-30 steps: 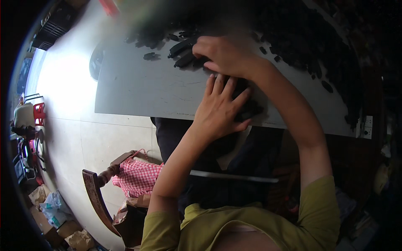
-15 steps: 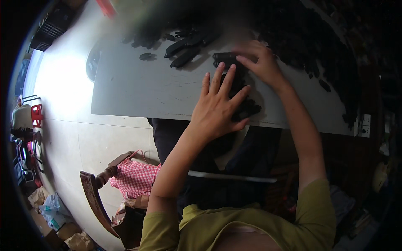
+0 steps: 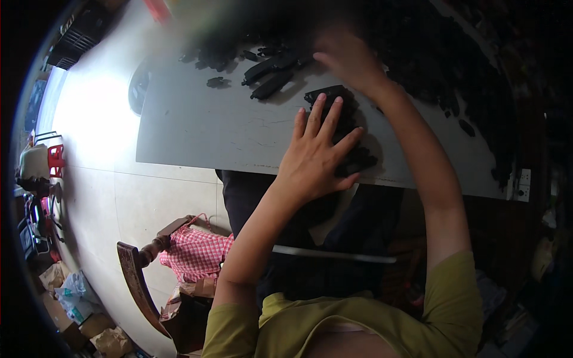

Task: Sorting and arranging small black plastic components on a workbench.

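Head view: left hand [image 3: 311, 152] splayed over bunched black pieces [image 3: 362, 161]; a slanting elongated piece [image 3: 268, 68] lies left of the nearer right hand [image 3: 352, 61], its grip unclear.

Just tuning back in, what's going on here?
A person is handling black pieces at a grey table. The left hand is spread over a group of black pieces near the table's close edge. The right hand is farther out, by the dark heap; blur hides whether it holds anything. Two longer black pieces lie to its left.
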A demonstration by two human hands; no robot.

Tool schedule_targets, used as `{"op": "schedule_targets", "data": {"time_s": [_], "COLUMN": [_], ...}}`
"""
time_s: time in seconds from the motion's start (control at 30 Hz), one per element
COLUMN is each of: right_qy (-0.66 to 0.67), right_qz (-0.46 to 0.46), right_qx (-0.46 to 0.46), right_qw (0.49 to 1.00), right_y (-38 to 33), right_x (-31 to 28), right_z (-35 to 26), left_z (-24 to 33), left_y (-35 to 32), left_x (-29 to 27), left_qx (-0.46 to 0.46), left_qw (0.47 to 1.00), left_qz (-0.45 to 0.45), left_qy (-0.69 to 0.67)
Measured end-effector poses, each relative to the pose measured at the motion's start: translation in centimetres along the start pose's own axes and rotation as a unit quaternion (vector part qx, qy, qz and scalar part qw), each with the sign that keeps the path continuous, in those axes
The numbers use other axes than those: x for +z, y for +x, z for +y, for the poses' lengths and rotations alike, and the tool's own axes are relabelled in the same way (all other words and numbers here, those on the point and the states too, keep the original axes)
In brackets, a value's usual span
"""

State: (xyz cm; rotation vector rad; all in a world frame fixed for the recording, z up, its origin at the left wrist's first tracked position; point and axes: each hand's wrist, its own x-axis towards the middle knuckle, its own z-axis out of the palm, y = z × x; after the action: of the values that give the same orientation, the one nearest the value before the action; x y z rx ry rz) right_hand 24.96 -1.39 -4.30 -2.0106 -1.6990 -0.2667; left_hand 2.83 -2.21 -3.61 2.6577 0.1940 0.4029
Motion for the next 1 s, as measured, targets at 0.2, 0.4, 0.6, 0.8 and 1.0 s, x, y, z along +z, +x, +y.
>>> {"op": "schedule_targets", "data": {"time_s": [0.2,0.4,0.6,0.8,1.0], "right_qy": [0.126,0.135,0.07,-0.055,-0.027], "right_qz": [0.028,-0.035,-0.027,-0.135,-0.132], "right_qx": [0.071,0.04,-0.007,0.077,0.083], "right_qw": [0.989,0.989,0.997,0.986,0.987], "right_y": [-0.7,-1.9,-1.9,-0.5,-1.2], "right_x": [0.0,-2.3,-3.8,-4.7,-4.3], "right_z": [0.8,0.3,-0.1,-2.4,-1.2], "left_z": [0.0,-0.1,0.1,0.0,0.1], "left_y": [-0.1,0.0,0.1,0.0,0.0], "left_x": [-0.1,0.1,0.0,0.0,0.0], "left_qx": [0.001,0.002,0.003,-0.001,-0.001], "left_qw": [1.0,1.0,1.0,1.0,1.0], "left_qz": [0.001,0.003,0.001,-0.001,0.004], "left_qy": [0.001,-0.001,0.003,0.005,0.0]}}
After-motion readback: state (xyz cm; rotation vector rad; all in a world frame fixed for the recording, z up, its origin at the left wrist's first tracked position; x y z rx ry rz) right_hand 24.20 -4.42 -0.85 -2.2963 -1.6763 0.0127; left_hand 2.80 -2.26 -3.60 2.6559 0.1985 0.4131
